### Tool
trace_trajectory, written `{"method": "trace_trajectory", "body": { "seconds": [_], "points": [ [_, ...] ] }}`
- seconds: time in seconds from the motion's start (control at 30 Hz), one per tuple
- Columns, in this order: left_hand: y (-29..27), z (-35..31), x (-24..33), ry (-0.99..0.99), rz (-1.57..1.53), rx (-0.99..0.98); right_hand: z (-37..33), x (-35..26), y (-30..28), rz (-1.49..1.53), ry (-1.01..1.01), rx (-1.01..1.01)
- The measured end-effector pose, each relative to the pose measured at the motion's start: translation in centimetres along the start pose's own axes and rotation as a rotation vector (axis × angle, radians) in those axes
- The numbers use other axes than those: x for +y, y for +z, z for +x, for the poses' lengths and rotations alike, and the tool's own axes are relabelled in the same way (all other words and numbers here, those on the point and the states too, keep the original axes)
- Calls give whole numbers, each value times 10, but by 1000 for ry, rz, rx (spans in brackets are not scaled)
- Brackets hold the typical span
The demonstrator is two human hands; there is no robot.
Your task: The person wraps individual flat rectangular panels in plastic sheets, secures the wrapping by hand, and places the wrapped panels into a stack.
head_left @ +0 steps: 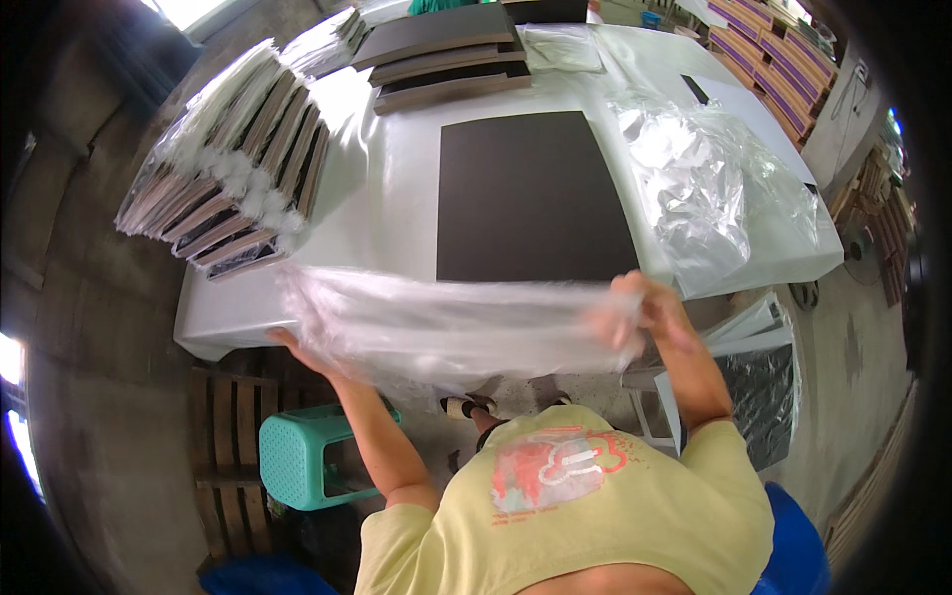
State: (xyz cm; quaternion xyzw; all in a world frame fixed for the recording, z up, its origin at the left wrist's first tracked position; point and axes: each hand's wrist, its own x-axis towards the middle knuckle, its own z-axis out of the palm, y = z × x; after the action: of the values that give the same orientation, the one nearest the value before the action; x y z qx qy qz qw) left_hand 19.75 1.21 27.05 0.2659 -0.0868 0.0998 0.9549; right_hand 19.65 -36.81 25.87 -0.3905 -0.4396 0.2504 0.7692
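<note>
White counter (387,178) bore blk panel (531,198); your R grip (643,309) pinched clear film (446,322), whether L grip (309,352) did was unclear; wide spacing prob. stretched it.

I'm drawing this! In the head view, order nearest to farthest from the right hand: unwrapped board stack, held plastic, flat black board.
1. Held plastic: in right hand
2. Flat black board: just ahead, left
3. Unwrapped board stack: far ahead, left

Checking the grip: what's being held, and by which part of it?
Clear plastic film, motion-blurred: the right hand grips its right end; the left hand is at its left end, its hold unclear.
</note>
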Motion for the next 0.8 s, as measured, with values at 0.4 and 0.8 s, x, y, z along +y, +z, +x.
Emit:
{"method": "trace_trajectory", "body": {
  "seconds": [0.4, 0.8],
  "points": [
    [-10, -43, -32, -436, 751, -474, -58, 16, -16, 168, 17, 699],
    [-11, -13, -25, -81, -269, -151, -80, 55, 16, -201, 454, 240]
  ]
}}
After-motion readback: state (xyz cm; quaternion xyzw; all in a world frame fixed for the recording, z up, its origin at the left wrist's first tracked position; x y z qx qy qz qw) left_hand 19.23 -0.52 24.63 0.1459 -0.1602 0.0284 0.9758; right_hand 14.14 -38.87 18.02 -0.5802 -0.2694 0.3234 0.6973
